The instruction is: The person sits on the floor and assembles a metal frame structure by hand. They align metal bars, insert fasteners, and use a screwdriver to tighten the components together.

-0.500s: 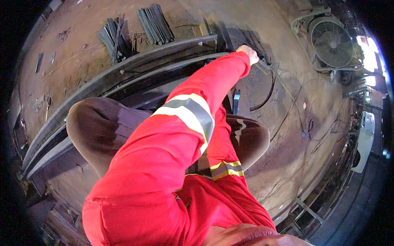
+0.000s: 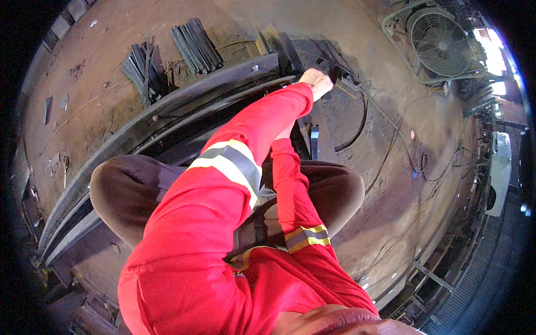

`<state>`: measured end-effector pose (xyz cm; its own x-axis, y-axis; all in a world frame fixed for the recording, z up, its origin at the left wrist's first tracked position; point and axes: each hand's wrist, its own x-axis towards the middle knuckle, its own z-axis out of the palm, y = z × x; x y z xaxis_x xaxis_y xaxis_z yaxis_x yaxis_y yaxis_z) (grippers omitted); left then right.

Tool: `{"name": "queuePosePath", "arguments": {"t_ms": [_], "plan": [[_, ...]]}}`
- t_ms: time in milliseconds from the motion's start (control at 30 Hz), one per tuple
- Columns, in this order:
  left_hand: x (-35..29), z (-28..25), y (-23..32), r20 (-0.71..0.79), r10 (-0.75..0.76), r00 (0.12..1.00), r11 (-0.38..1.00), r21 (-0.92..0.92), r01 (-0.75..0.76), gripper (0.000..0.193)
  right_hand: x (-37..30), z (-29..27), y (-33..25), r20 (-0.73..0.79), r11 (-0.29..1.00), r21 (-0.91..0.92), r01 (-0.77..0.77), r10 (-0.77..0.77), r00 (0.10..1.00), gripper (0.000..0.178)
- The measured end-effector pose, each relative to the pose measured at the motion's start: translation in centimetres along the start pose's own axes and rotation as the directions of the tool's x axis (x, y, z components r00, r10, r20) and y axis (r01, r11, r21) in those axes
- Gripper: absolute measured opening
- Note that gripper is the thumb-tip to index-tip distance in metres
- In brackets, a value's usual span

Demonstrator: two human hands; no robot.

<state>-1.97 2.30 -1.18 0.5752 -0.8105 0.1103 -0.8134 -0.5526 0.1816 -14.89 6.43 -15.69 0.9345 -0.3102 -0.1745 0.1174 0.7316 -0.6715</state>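
My left hand (image 2: 317,82) reaches out in front of me past the far end of some long curved dark metal bars (image 2: 206,84). Its fingers are closed in a fist; what they hold, if anything, is hidden. My right hand (image 2: 286,132) is mostly covered by my left sleeve, with only a bit near the wrist showing, so its fingers cannot be seen. Close to the right wrist stands a narrow bluish metal piece (image 2: 314,139). The curved bars sweep from beside the left hand round to the lower left, beyond my bent left knee.
Two bundles of dark flat strips (image 2: 195,47) lie on the ground beyond the bars. A large round fan (image 2: 441,43) stands at the far right. Cables (image 2: 393,125) trail over the ground on the right, and a white panel (image 2: 499,173) lies near the right rim.
The view has shifted a little. My left hand has come slightly nearer and to the left, still closed. A bit of my right wrist now shows beneath the left sleeve.
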Motion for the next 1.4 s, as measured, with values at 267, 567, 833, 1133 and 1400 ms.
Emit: {"name": "queuePosePath", "arguments": {"t_ms": [267,567,833,1133,1400], "plan": [[1.3,0.6,0.1,0.451,-0.356,0.818,0.921,0.020,0.390,0.026,2.4,-2.1,1.5,0.074,0.999,-0.011,-0.041,0.042,0.996,0.054],[2.5,-1.2,-1.5,0.174,-0.218,0.960,0.963,-0.119,0.241,0.020,2.5,-7.5,3.0,0.199,0.668,-0.705,0.238,-0.136,0.971,0.062],[-0.3,0.0,-1.7,0.059,-0.068,0.996,0.997,-0.040,0.071,0.012,-1.5,5.4,-2.5,-0.020,0.995,-0.091,-0.038,0.036,0.999,0.060],[2.6,-7.9,0.1,-0.490,-0.351,0.798,0.866,-0.495,0.077,0.040,-0.6,4.9,-1.7,0.174,0.551,-0.712,0.435,-0.462,0.870,0.043],[-20.4,-21.1,-6.2,-0.146,-0.400,0.905,0.253,-0.967,-0.044,0.025,-1.3,7.4,-5.7,0.392,-0.130,-0.916,0.378,-0.480,0.785,0.022]]}}
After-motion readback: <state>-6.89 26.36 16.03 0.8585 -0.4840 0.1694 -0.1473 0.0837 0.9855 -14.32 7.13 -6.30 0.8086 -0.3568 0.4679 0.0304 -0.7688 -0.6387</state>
